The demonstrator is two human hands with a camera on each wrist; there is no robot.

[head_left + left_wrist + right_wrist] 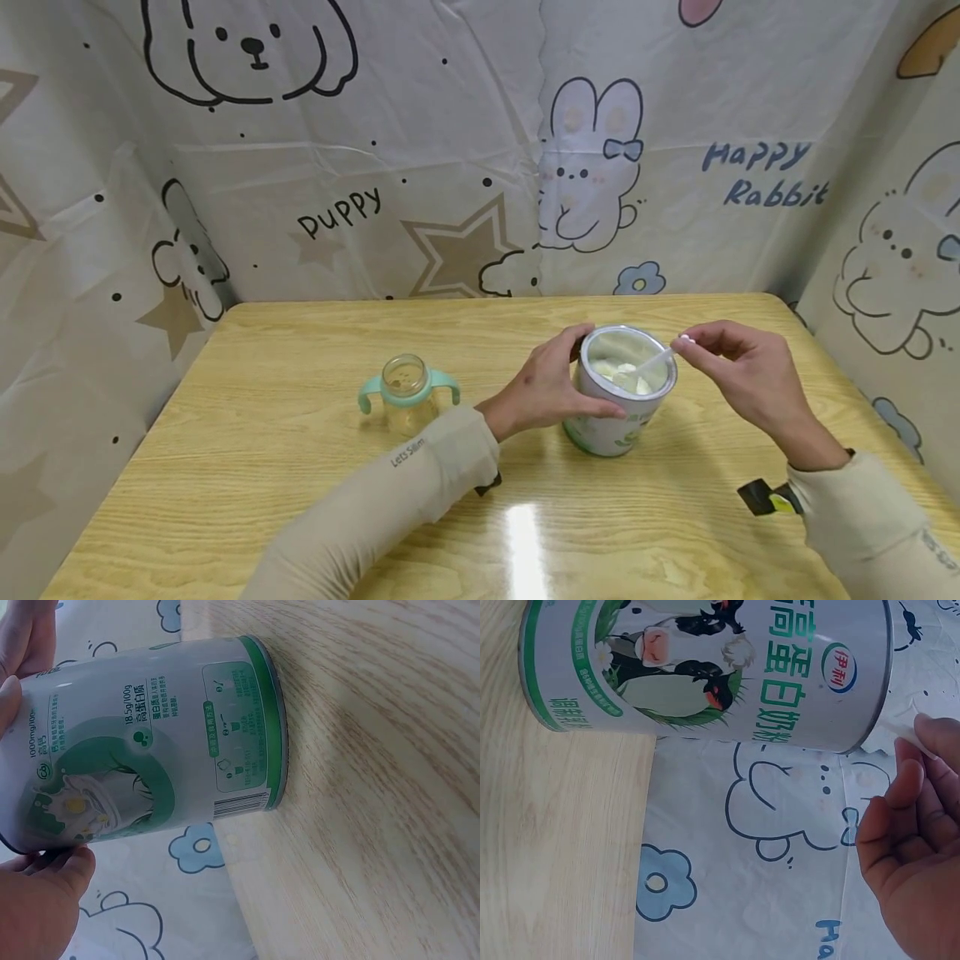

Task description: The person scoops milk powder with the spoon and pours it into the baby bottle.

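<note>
A white and green milk powder can (pixel 611 435) stands uncovered on the table, with pale, lumpy powder (pixel 603 367) inside. My left hand (pixel 551 379) grips its upper part from the left, thumb across the near side and fingers around the far side. In the left wrist view the can (pixel 172 735) shows its printed text. From the right, my right hand (pixel 750 371) pinches the handle of a white plastic scoop (pixel 654 362) between thumb and fingertips. The scoop slants over the rim into the can, its lower end at the powder. The right wrist view shows the right hand (pixel 919 832) beside the rim.
An amber-tinted baby bottle (pixel 408 400) with mint-green side handles stands lidless to the left of the can, close to the left forearm. A printed cloth (pixel 450 150) hangs behind the wood-grain table (pixel 285 400) and at its sides.
</note>
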